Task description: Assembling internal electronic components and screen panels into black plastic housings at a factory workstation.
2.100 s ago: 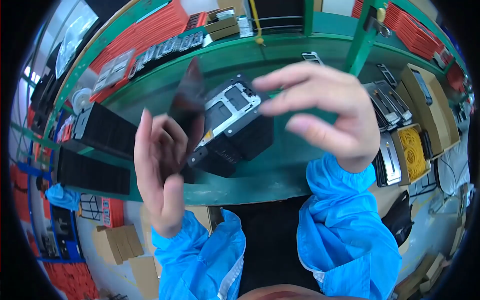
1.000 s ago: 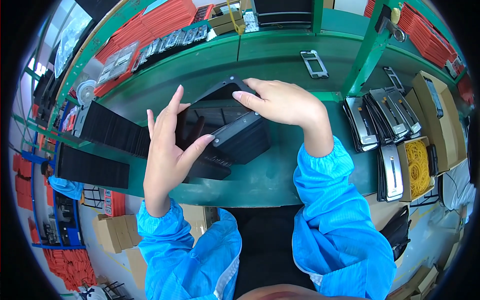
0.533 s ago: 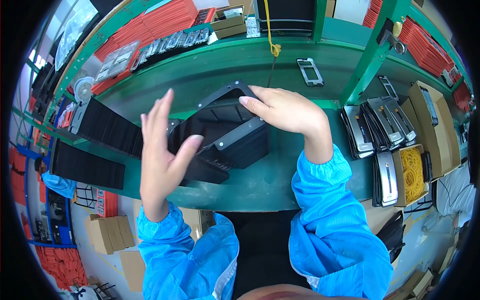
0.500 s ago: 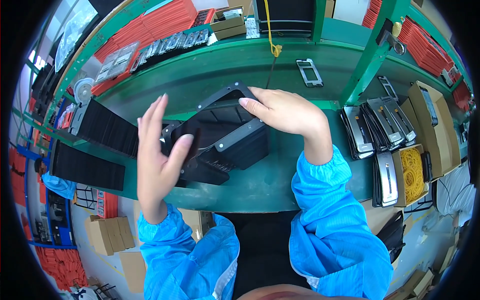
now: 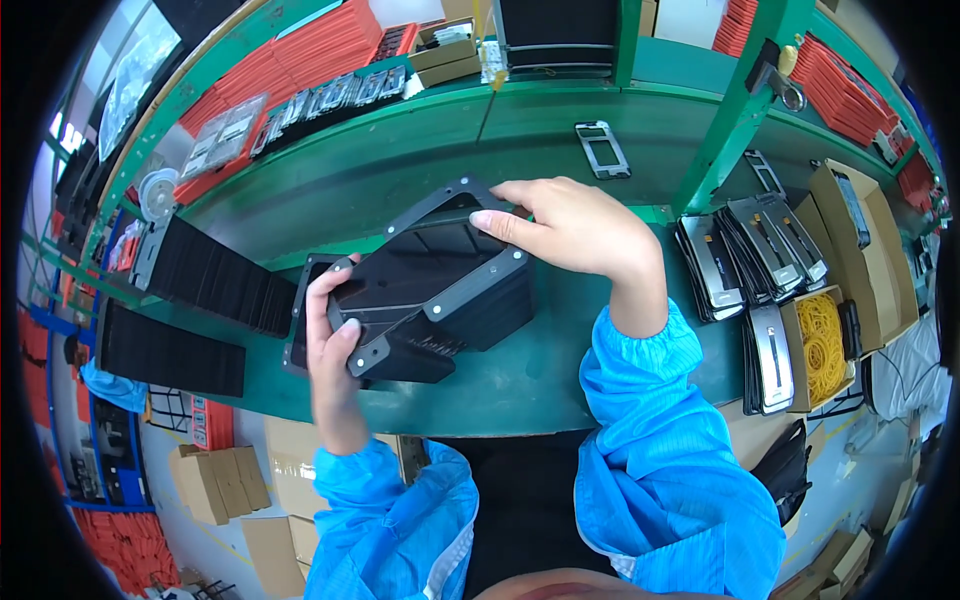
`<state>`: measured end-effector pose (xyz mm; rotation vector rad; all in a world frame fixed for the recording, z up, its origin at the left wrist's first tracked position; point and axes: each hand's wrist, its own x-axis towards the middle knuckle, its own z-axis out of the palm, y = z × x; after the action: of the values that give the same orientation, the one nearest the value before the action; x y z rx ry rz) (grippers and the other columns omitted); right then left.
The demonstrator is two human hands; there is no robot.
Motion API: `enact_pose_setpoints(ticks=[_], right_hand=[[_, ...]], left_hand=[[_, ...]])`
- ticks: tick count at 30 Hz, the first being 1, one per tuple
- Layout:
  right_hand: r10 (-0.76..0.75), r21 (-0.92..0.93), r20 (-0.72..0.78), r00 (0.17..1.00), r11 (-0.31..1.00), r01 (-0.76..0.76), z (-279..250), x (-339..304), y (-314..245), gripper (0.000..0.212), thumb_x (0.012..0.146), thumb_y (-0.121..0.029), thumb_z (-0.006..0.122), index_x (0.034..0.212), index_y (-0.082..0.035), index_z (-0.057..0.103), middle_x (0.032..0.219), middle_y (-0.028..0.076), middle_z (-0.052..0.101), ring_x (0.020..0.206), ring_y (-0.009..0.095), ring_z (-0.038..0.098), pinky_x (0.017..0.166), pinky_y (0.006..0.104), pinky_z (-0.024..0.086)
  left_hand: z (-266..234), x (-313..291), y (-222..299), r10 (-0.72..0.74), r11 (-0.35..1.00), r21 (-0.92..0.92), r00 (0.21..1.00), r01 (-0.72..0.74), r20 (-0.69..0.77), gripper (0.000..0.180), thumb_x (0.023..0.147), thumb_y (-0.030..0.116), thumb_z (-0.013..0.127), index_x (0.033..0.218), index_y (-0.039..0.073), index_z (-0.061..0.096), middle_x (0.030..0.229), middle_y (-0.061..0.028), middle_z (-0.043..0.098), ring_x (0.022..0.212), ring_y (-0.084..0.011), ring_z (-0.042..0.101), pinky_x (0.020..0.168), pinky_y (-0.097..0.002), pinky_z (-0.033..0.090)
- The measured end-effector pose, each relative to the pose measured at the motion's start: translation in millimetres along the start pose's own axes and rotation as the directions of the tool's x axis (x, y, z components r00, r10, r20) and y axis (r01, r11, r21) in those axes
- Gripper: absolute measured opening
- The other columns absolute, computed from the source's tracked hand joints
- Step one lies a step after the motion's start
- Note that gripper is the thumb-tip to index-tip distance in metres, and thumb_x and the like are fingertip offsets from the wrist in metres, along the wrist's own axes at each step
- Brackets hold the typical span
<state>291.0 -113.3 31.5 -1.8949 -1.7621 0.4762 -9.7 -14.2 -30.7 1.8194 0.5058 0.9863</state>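
A bulky black hollow block (image 5: 425, 270), with a flat rim and silver round studs at its corners, is tilted over the green bench. My left hand (image 5: 335, 345) is closed on its left end, the thumb on the near corner and the fingers around the far side. At the far right corner, my right hand (image 5: 585, 225) grips the rim, thumb on top and fingers behind. Whether the block is one piece or several stacked frames, I cannot tell. Another black frame with studs (image 5: 298, 325) shows beside my left hand, partly hidden.
Two stacks of black frames (image 5: 215, 275) stand at the left. On the right are silver-and-black panels (image 5: 718, 265), a carton of yellow bands (image 5: 822, 345) and a larger carton (image 5: 870, 265). A loose phone-shaped frame (image 5: 603, 150) lies at the back, near a green post (image 5: 735, 120).
My left hand, open and apart before, has closed on the block's left end. My right hand keeps its grip on the far corner. The view has shifted slightly.
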Motion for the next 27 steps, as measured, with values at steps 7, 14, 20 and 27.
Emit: enact_pose_setpoints(ticks=[7, 14, 20, 27], right_hand=[[-0.037, 0.019, -0.48, 0.876, 0.998, 0.052, 0.4, 10.9, 25.4, 0.05, 0.103, -0.037, 0.065, 0.132, 0.004, 0.066, 0.103, 0.02, 0.075, 0.068, 0.024, 0.068, 0.07, 0.0372, 0.055], [0.142, 0.42, -0.624, 0.769, 0.89, 0.177, 11.4, 20.8, -0.4, 0.054, 0.103, -0.033, 0.066, 0.143, 0.001, 0.058, 0.119, 0.018, 0.074, 0.066, 0.01, 0.065, 0.065, 0.0296, 0.055], [-0.053, 0.726, -0.47, 0.881, 0.544, 0.42, 13.1, 16.2, -16.5, 0.046, 0.107, -0.029, 0.062, 0.138, 0.006, 0.06, 0.116, 0.018, 0.07, 0.069, 0.012, 0.067, 0.062, 0.0267, 0.054], [-0.903, 0.8, 0.186, 0.388, 0.368, 0.473, 1.4, -14.5, -43.4, 0.02, 0.104, -0.01, 0.058, 0.115, 0.003, 0.069, 0.114, 0.018, 0.066, 0.1, 0.033, 0.071, 0.082, 0.0339, 0.057]], left_hand=[[28.2, -5.3, -12.9, -0.087, 0.92, -0.389, 0.947, -0.042, -0.308, 0.056, 0.085, 0.034, 0.059, 0.13, 0.003, 0.053, 0.15, -0.0251, 0.047, 0.133, -0.0346, 0.055, 0.115, -0.0403, 0.041], [26.6, 0.8, -14.8, 0.148, 0.988, 0.008, 0.928, -0.155, -0.343, 0.043, 0.082, 0.034, 0.053, 0.104, 0.0, 0.067, 0.145, -0.0292, 0.05, 0.136, -0.0334, 0.047, 0.115, -0.0442, 0.031], [20.7, -0.2, -17.6, 0.163, 0.986, 0.026, 0.924, -0.165, -0.345, 0.039, 0.083, 0.033, 0.053, 0.097, -0.001, 0.069, 0.142, -0.0306, 0.051, 0.138, -0.0351, 0.045, 0.115, -0.0448, 0.029], [18.1, 0.9, -14.2, 0.211, 0.976, 0.024, 0.923, -0.215, -0.323, 0.035, 0.086, 0.028, 0.052, 0.099, 0.0, 0.069, 0.134, -0.0296, 0.056, 0.139, -0.0351, 0.045, 0.114, -0.0444, 0.031]])
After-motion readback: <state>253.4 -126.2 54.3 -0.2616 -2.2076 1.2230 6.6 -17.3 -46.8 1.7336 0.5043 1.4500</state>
